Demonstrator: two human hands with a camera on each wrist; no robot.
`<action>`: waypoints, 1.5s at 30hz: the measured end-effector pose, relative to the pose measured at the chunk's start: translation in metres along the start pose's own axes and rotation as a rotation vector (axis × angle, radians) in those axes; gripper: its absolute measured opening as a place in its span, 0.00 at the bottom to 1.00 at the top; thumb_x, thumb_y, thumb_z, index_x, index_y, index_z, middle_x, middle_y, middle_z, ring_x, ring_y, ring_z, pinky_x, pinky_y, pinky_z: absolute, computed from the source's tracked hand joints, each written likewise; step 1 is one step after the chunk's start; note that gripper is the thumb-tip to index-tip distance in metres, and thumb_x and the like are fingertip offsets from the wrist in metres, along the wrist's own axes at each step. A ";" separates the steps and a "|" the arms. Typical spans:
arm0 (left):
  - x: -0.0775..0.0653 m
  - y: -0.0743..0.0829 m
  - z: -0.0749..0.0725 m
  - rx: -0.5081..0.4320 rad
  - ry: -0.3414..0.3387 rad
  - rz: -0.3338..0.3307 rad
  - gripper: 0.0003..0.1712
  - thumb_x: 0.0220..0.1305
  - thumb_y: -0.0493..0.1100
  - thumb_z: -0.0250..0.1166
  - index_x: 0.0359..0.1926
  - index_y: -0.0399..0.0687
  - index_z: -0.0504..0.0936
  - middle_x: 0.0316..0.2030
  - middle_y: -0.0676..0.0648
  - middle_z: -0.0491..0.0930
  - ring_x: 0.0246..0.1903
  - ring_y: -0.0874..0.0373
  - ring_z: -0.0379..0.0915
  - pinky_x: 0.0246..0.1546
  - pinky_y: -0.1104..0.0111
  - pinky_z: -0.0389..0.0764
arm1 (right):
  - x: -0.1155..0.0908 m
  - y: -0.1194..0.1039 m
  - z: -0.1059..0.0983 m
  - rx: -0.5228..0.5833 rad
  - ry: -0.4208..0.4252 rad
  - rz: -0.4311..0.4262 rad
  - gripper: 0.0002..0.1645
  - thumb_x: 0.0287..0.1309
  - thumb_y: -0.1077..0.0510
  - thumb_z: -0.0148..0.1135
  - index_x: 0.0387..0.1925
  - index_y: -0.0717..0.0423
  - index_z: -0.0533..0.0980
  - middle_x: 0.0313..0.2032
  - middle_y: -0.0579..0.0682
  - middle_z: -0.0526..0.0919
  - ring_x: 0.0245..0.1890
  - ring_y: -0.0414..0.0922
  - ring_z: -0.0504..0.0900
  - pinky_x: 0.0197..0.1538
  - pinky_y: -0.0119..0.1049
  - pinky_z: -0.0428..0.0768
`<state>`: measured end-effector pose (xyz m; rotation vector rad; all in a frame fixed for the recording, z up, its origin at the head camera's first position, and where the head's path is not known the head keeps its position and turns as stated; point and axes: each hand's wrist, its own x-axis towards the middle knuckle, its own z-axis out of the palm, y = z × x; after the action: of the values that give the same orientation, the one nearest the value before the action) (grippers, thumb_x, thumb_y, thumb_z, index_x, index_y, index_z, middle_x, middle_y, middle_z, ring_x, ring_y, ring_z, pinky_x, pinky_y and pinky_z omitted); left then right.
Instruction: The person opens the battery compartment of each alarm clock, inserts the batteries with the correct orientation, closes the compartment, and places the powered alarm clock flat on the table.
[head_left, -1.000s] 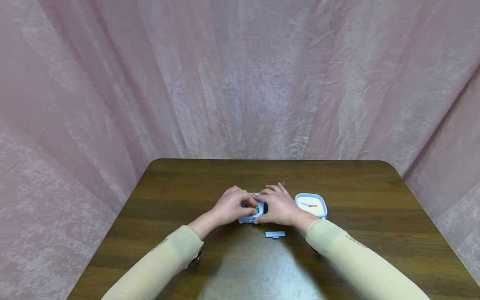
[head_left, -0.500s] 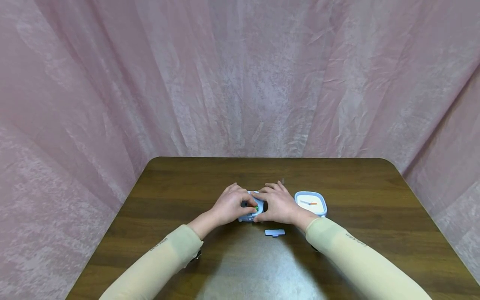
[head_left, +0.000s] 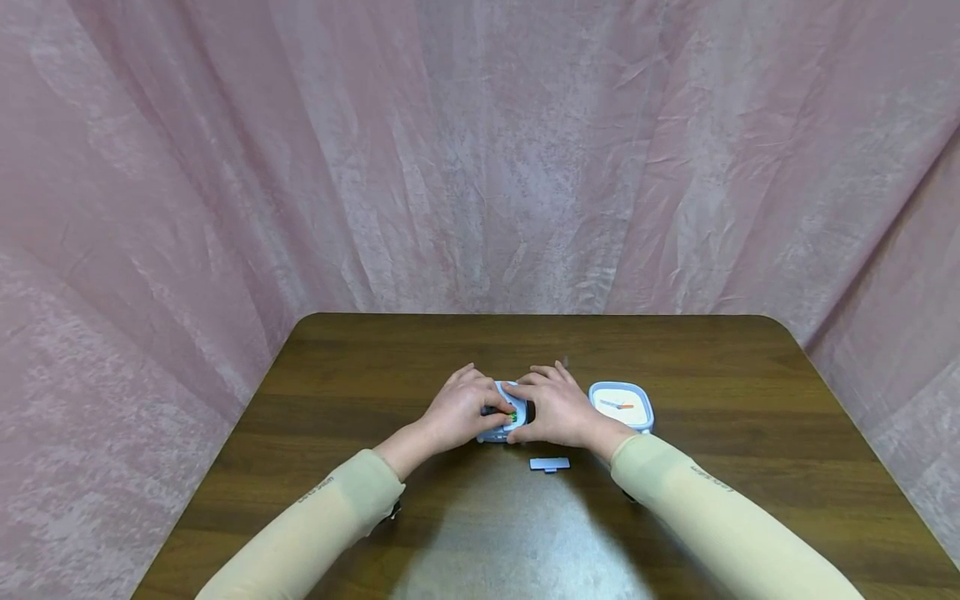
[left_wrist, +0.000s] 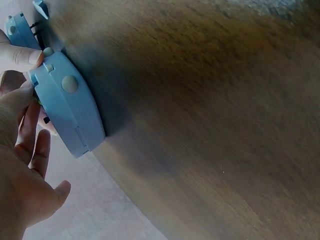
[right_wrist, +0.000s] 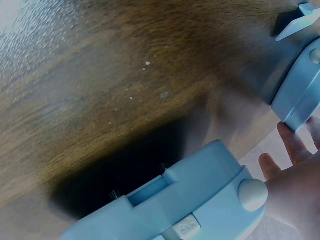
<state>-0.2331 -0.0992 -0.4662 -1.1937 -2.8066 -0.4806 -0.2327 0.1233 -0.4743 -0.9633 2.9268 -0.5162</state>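
Observation:
A light blue alarm clock [head_left: 518,408] lies back up on the table between both hands. At the opening in its back, my left hand [head_left: 459,412] pinches a small green battery [head_left: 513,416] between thumb and index finger. My right hand [head_left: 561,417] grips the clock's right side, thumb on the near edge and index finger on the far edge. In the left wrist view the clock [left_wrist: 70,102] shows its side and round foot, with the right thumb [left_wrist: 22,58] pressed to it. The battery is mostly hidden by fingers there.
A second blue clock [head_left: 622,406], white face up, stands right of the right hand; its notched edge [right_wrist: 200,180] fills the lower right wrist view. A loose blue battery cover [head_left: 550,464] lies in front of the hands on the brown table [head_left: 420,350]. Pink curtains [head_left: 480,167] hang behind.
Both hands stay at the clock in nearly the same place. The left thumb and index finger have drawn slightly closer together at the battery. The second clock and cover have not moved.

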 end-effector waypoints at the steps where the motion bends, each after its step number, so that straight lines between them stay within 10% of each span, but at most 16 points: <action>1: 0.000 0.000 0.000 0.010 -0.002 0.004 0.09 0.67 0.51 0.72 0.46 0.61 0.92 0.45 0.57 0.85 0.55 0.56 0.74 0.73 0.44 0.52 | 0.000 0.000 0.000 0.000 -0.003 0.002 0.51 0.48 0.29 0.76 0.71 0.43 0.73 0.64 0.49 0.77 0.71 0.57 0.65 0.73 0.66 0.47; 27: -0.017 -0.020 -0.006 -0.006 0.012 0.144 0.20 0.67 0.53 0.71 0.60 0.66 0.85 0.56 0.55 0.80 0.58 0.56 0.67 0.63 0.54 0.67 | 0.000 0.000 -0.001 -0.002 -0.023 0.018 0.52 0.47 0.27 0.75 0.72 0.43 0.73 0.64 0.49 0.77 0.71 0.57 0.64 0.74 0.64 0.45; 45: -0.018 -0.021 0.000 0.027 0.008 0.235 0.26 0.70 0.56 0.67 0.67 0.69 0.79 0.61 0.54 0.76 0.63 0.53 0.65 0.74 0.49 0.53 | -0.001 0.000 -0.002 0.010 -0.014 0.001 0.51 0.49 0.27 0.74 0.71 0.44 0.74 0.64 0.50 0.77 0.71 0.57 0.64 0.73 0.66 0.46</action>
<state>-0.2352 -0.1256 -0.4750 -1.4863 -2.6099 -0.4279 -0.2320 0.1246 -0.4724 -0.9603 2.9090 -0.5219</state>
